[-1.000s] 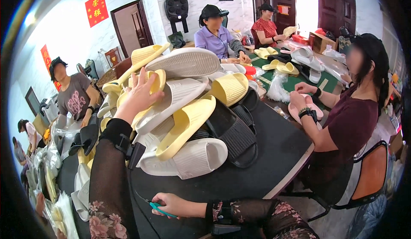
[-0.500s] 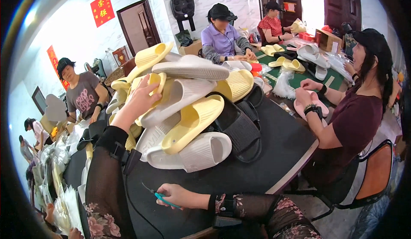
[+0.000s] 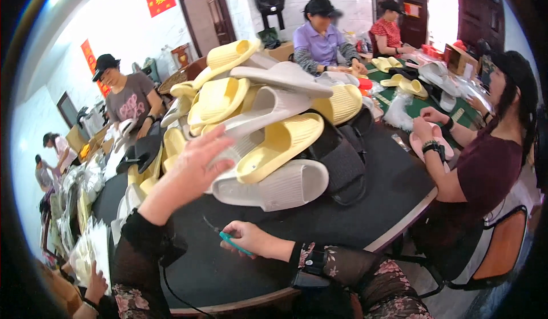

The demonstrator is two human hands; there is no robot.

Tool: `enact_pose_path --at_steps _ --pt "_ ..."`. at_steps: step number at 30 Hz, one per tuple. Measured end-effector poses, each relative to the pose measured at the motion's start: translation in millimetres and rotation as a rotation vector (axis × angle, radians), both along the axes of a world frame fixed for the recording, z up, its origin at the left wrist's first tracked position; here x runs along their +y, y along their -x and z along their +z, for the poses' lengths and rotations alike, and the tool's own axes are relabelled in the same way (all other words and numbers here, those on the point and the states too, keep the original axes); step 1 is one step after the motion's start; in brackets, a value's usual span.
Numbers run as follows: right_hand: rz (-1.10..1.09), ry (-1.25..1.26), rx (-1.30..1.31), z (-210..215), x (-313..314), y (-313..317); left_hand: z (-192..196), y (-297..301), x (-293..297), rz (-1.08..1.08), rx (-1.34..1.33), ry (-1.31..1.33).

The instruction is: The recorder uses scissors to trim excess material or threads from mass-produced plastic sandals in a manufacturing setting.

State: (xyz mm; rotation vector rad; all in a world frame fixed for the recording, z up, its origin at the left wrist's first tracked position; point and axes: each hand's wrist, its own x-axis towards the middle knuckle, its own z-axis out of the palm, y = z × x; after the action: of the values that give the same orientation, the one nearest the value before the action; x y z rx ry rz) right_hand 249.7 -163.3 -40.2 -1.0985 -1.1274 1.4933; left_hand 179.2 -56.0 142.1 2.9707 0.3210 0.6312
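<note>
A: Nearest the camera, what is in the wearer's right hand (image 3: 251,240)?

B: Its fingers are curled around a small teal-handled snipping tool (image 3: 228,239), the hand resting on the round black-topped table (image 3: 394,182).

A: And the left hand (image 3: 191,167)?

B: It is raised, fingers spread flat and open, gripping nothing. The fingertips (image 3: 225,136) reach the near edge of the heap of cream and pale-yellow ribbed foam slide sandals (image 3: 268,125). Whether they touch a sandal cannot be told.

A: Where does that heap sit?

B: Mid-table, with black foam slides (image 3: 342,159) stacked against its right side.

A: Beyond it?

B: A person in a maroon shirt (image 3: 485,170) sits at the right rim. Farther back sit a person in a purple shirt (image 3: 319,45) and a person in a grey shirt (image 3: 128,96).
</note>
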Motion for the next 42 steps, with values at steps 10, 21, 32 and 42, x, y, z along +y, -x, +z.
enact_pose_path --at_steps 10,21,32,42 --pt "-0.019 0.065 -0.03 10 1 -7 -54 128 -75 -0.157 0.179 0.239" --pt "-0.003 0.121 -0.072 14 0 0 -138 310 36 0.963 -0.191 0.096" --pt "0.008 0.1 -0.077 13 -1 -4 -175 334 55 0.993 0.111 -0.034" --pt "-0.068 0.035 0.085 16 -4 -1 -125 218 -24 0.691 -0.175 0.476"
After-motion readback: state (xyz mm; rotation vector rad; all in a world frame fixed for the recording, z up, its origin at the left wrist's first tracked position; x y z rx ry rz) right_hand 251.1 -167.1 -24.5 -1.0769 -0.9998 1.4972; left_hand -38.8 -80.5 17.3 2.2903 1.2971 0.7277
